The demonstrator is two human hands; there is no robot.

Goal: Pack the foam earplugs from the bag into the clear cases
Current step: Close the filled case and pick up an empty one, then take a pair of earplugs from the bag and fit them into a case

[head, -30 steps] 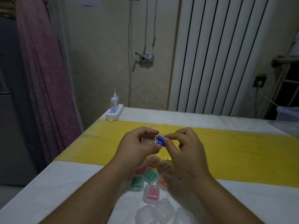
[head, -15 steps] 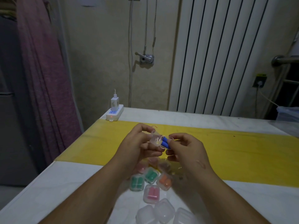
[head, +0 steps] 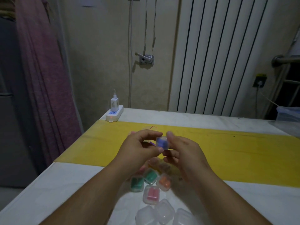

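Both hands, left (head: 139, 148) and right (head: 181, 153), pinch a clear case (head: 161, 143) mid-frame, raised above the counter (head: 48, 184); its blue contents are blurred.

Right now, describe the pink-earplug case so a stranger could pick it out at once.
Start at the yellow strip across the white table; on its near side lies a cluster of small clear cases. The pink-filled case sits mid-cluster, between three empty cases nearer the person and the green cases and orange case beyond. Of the cases in full view, it alone holds pink.
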